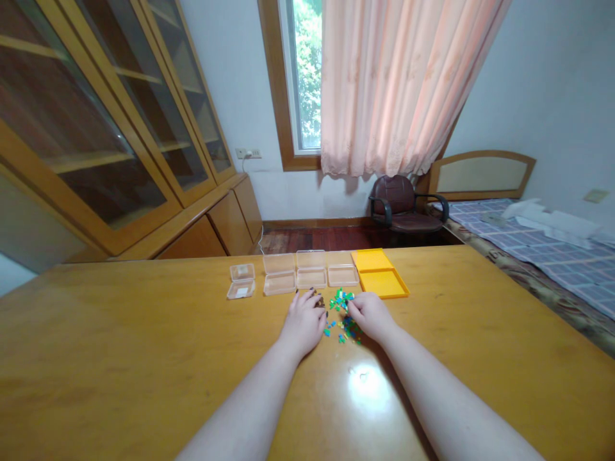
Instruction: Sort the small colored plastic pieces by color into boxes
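Note:
My left hand (304,320) lies over the table with its fingers stretched out and apart, touching a small heap of brown pieces (321,301). Part of that heap is hidden beneath the fingers. To its right is a loose scatter of tiny green, blue, yellow and white plastic pieces (341,298). My right hand (369,314) reaches into the right side of this scatter with thumb and fingers pinched together. What is between those fingertips is too small to make out. A few blue and green pieces (327,331) lie close to the left thumb.
Along the back of the wooden table (144,346) stand several clear plastic boxes with raised lids, among them a small one (241,289) and a larger one (280,283). A yellow box (384,283) lies open at their right. Beyond the table are a brown armchair (401,203) and a bed.

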The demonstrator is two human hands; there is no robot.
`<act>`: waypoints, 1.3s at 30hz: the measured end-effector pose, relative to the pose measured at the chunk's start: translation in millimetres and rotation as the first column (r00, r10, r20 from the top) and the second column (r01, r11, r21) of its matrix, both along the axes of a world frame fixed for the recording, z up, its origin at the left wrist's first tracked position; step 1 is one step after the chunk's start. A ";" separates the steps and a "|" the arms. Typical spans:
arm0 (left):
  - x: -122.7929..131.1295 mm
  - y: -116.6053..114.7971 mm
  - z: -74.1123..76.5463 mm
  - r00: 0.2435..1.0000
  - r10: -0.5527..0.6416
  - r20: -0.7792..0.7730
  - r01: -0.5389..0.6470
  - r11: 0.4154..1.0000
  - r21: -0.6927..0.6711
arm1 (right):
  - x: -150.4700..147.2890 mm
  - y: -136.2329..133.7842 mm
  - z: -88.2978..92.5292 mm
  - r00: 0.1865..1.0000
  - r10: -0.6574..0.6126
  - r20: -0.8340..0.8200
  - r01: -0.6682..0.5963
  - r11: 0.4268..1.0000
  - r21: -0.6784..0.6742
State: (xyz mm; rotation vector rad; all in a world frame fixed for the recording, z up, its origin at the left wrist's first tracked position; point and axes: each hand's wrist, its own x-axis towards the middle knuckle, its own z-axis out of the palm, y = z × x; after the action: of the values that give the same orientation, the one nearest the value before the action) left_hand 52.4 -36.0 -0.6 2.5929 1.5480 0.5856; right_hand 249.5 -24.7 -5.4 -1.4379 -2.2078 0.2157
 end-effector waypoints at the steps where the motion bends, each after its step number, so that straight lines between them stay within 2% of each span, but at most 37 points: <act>1: -0.6 0.8 -0.6 1.000 0.027 0.006 -0.027 1.000 0.008 | 0.1 0.0 -0.4 1.000 -0.005 0.003 0.005 1.000 0.001; 4: -1.1 0.9 -1.3 0.997 0.070 0.027 -0.070 0.997 0.024 | 0.5 0.7 0.0 1.000 -0.011 0.009 0.011 1.000 -0.010; 7: 0.1 -1.1 -1.3 0.999 0.015 0.028 -0.016 1.000 0.027 | 0.1 0.6 4.4 1.000 0.010 -0.003 -0.010 1.000 -0.010; 9: 0.5 -1.7 -1.6 0.999 -0.014 0.030 0.013 1.000 0.022 | -1.3 -0.9 8.6 0.997 0.074 -0.020 -0.074 0.997 0.004; 13: -1.6 1.1 -1.7 0.997 0.025 0.074 -0.027 0.999 0.029 | -5.3 -7.0 14.6 0.964 0.266 -0.019 -0.266 0.964 -0.018; 15: -2.7 2.7 -1.7 0.995 0.029 0.094 -0.033 0.999 0.035 | -6.5 -9.3 15.0 0.955 0.298 0.006 -0.297 0.954 -0.048; 23: 2.5 2.0 -7.4 0.991 -0.078 0.109 0.078 0.997 0.008 | -2.4 -4.3 10.4 0.981 0.184 0.066 -0.179 0.982 -0.066; 30: 0.4 4.4 -6.2 0.984 -0.045 0.171 0.042 0.999 0.022 | -4.4 -6.8 11.4 0.962 0.272 0.027 -0.261 0.943 -0.205; 34: 1.5 1.4 -0.8 0.985 -0.069 0.161 0.072 0.997 -0.015 | -4.4 -3.2 5.8 0.980 0.194 -0.036 -0.197 0.971 -0.135; 39: 4.7 -7.2 3.1 0.975 -0.221 0.035 0.223 0.971 -0.085 | -1.1 3.3 0.0 0.978 0.109 -0.178 -0.116 0.993 -0.025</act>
State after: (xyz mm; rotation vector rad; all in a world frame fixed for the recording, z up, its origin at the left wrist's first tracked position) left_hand 57.1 -43.2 2.6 2.6306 1.2231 0.5141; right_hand 248.4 -21.4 -5.4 -1.2607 -2.1506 0.4065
